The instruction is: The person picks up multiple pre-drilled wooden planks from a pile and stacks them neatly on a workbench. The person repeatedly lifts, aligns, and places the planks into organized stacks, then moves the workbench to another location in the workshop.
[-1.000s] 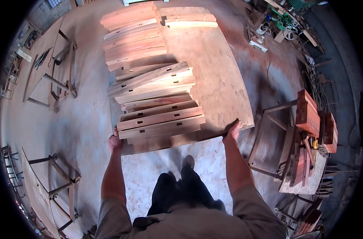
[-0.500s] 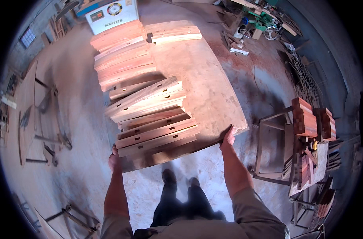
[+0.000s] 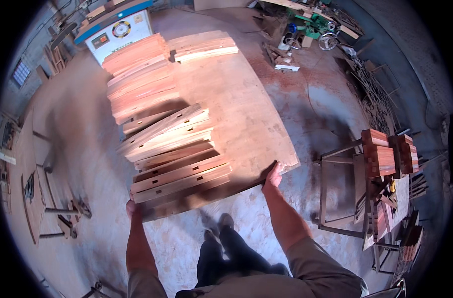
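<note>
A broad wooden board [image 3: 236, 94] stretches away in front of me, loaded along its left side with pale wooden slats [image 3: 179, 179]. Several of these slats have small rectangular slots cut in them, and one lies askew across the others. My left hand [image 3: 131, 208] is closed round the board's near left corner, its fingers partly hidden by the edge. At the near right corner my right hand [image 3: 272, 176] grips the same board, thumb on top and the other fingers out of sight underneath. What supports the board is hidden.
Past the far left end stands a white machine [image 3: 129, 37] with a blue top edge. A green machine [image 3: 313, 25] with a handwheel is at the far right. Stacked reddish wood blocks [image 3: 379, 154] sit on a rack to my right; a metal-framed table [image 3: 33, 198] stands left.
The board and its slats have shifted a little left and down in view, both hands still on it. My feet have stepped, and more of the white machine shows.
</note>
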`<act>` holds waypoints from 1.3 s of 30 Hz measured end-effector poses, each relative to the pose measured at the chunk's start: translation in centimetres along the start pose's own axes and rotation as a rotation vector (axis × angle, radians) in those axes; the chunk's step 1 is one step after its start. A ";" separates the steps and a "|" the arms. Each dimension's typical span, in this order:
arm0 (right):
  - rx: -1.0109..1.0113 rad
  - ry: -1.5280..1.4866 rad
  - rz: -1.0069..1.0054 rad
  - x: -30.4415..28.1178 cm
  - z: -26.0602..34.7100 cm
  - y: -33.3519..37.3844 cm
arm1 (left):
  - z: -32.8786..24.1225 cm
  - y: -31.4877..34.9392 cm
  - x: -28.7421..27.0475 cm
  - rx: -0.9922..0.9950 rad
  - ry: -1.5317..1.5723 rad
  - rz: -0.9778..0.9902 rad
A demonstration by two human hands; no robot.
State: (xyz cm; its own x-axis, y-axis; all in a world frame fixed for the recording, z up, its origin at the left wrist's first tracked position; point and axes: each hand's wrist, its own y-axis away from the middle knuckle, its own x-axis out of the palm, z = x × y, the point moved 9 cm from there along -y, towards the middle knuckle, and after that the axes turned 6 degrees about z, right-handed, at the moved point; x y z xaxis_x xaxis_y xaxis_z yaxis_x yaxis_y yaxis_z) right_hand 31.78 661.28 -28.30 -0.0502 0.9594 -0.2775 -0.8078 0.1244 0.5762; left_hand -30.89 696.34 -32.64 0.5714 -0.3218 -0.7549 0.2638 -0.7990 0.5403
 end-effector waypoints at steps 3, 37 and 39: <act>-0.010 0.019 -0.100 -0.1 0.5 -0.3 | 0.2 -2.0 1.6 0.018 0.056 0.003; 0.115 -0.006 -0.051 15.5 6.0 -4.6 | -19.2 -14.9 -0.5 0.231 -0.037 0.044; 0.115 -0.049 -0.084 15.1 5.3 -5.4 | -19.9 -15.7 0.3 0.211 -0.015 0.039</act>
State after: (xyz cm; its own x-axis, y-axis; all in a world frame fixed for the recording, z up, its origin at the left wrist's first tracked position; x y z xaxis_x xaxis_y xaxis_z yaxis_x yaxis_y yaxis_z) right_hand 38.52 676.49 -31.54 0.0459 0.9552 -0.2924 -0.7354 0.2304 0.6372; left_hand -19.38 718.92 -33.99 0.5660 -0.3608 -0.7413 0.0726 -0.8739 0.4807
